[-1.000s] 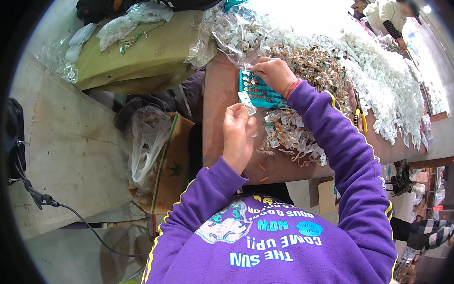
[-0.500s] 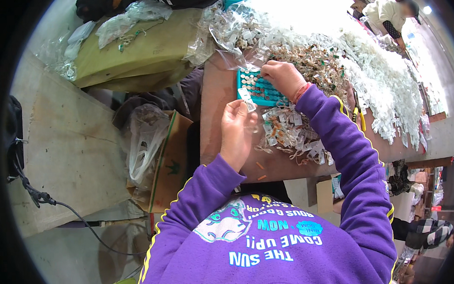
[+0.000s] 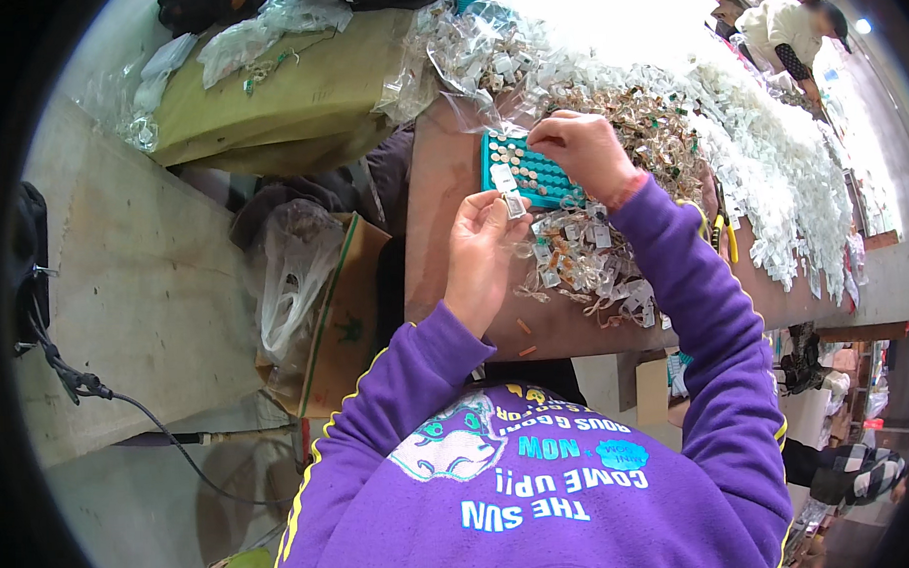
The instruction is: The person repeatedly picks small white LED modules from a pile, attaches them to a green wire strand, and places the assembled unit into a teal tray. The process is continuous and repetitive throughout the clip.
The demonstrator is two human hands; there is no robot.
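Observation:
My left hand [image 3: 479,245] pinches a small white plastic case [image 3: 514,204] between thumb and fingers. Its upper flap tilts away from the lower part, which has a dark outline. A teal ribbed tray [image 3: 563,192] lies just beyond it, with several round silvery discs [image 3: 500,154] standing in its left rows. Over the tray's far right part hovers my right hand [image 3: 588,155], thumb and fingertips pressed together; whatever sits between them is too small to make out. Loose small clear cases with strings [image 3: 574,255] lie piled right of my left hand.
A heap of tangled brownish strings and tags [image 3: 660,142] borders the tray, and a long mound of white pieces [image 3: 771,183] stretches right. Yellow-handled pliers [image 3: 730,240] lie at the heap's edge. A cardboard box with a plastic bag [image 3: 300,289] stands left. Another person [image 3: 781,37] works far right.
My left hand has shifted slightly right with the white case, bringing it nearer the tray's front edge. The right hand stays pinched near the tray's far edge. The whole view has moved a little.

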